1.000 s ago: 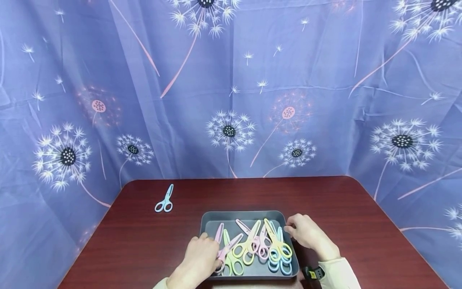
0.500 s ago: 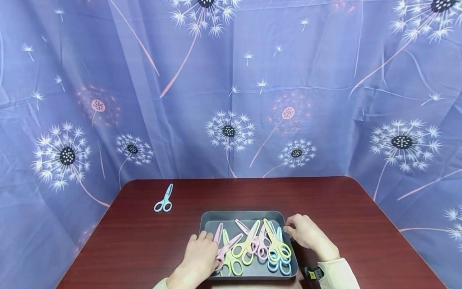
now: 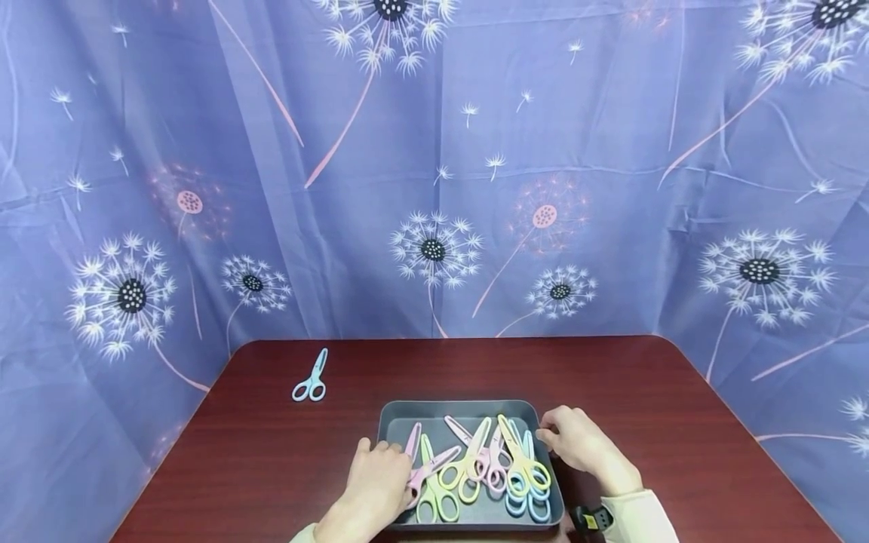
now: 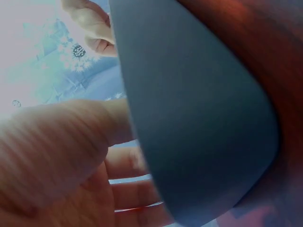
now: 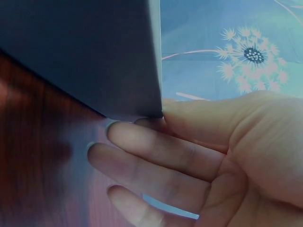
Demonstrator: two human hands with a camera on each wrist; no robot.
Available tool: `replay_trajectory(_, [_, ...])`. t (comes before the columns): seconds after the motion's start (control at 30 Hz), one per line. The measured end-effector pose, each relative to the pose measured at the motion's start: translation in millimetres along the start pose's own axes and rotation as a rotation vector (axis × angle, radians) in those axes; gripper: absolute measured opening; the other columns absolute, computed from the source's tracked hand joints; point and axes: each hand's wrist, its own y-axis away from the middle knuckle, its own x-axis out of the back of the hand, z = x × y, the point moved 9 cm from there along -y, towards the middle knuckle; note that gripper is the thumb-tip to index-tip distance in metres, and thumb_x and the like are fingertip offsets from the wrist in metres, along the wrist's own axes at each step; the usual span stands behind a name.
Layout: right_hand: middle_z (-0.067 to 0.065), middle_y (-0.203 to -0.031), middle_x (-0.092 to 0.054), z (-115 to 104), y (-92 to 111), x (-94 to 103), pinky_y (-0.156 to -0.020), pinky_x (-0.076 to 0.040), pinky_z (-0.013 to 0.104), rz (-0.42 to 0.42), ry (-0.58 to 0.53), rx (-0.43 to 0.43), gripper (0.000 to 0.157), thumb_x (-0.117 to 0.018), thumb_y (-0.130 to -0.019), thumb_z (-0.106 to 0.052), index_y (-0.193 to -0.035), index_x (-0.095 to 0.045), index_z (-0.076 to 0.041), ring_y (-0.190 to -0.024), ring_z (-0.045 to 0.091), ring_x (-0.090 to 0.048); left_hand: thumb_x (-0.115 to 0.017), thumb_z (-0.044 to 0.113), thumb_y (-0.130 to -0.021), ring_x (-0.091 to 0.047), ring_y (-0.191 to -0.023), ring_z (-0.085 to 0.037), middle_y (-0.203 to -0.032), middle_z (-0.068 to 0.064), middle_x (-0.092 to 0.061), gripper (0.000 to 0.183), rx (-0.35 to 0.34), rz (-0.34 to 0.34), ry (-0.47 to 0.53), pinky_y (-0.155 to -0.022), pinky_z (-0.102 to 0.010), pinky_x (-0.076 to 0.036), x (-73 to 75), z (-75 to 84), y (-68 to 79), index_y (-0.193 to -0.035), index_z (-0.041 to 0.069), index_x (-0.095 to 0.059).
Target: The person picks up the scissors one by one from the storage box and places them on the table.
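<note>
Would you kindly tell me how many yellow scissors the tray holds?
2: pale yellow scissors near the middle of the tray, and deeper yellow scissors towards its right. More could be hidden underneath.

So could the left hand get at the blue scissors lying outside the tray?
Probably yes, with a stretch, once it lets go: the left hand grips the left side of the tray. Those blue scissors lie farther off on the table, with nothing visible in between.

Gray rectangular tray (image 3: 455,409), rounded corners, on dark red table (image 3: 679,422); pastel scissors (image 3: 471,455) inside, several overlapping.
</note>
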Motion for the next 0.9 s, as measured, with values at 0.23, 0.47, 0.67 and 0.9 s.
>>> replay_trajectory(0.23, [-0.004,-0.061,-0.055,1.3,-0.5,-1.2,-0.055,-0.044,0.031,-0.001,-0.007,0.001,0.011,-0.068,-0.087,-0.007,-0.077,-0.067,-0.011,-0.053,0.010,-0.054,-0.082,0.033,-0.059,-0.050,-0.066,-0.017,-0.064,0.003,-0.049,0.030,-0.025,0.049,0.000,-0.064,-0.039,-0.032,11.5,-4.5,-0.3,-0.060,0.020,-0.055])
replay_trajectory(0.47, [-0.004,-0.063,-0.056,1.0,0.0,-0.1,-0.055,-0.045,0.031,0.010,-0.022,0.011,0.011,-0.068,-0.087,-0.006,-0.077,-0.067,-0.010,-0.053,0.010,-0.055,-0.082,0.035,-0.063,-0.050,-0.066,-0.018,-0.062,0.004,-0.048,0.032,-0.015,0.096,0.055,-0.063,-0.039,-0.033,27.0,-14.7,-3.1,-0.057,0.022,-0.052])
replay_trajectory(0.67, [-0.004,-0.063,-0.057,0.6,-0.4,-1.9,-0.055,-0.045,0.031,0.005,-0.024,0.023,0.010,-0.069,-0.087,-0.006,-0.077,-0.068,-0.010,-0.052,0.009,-0.055,-0.079,0.030,-0.064,-0.051,-0.066,-0.019,-0.061,0.006,-0.045,0.031,0.044,0.132,0.122,-0.061,-0.039,-0.033,35.1,-35.3,-5.2,-0.055,0.023,-0.051])
replay_trajectory(0.9, [-0.005,-0.062,-0.056,1.8,0.8,-1.3,-0.055,-0.045,0.030,-0.003,-0.017,0.020,0.011,-0.068,-0.087,-0.006,-0.076,-0.067,-0.011,-0.052,0.010,-0.055,-0.080,0.028,-0.066,-0.053,-0.067,-0.020,-0.063,0.006,-0.047,0.026,0.146,0.188,0.162,-0.061,-0.041,-0.035,41.1,-73.3,-11.9,-0.059,0.023,-0.056])
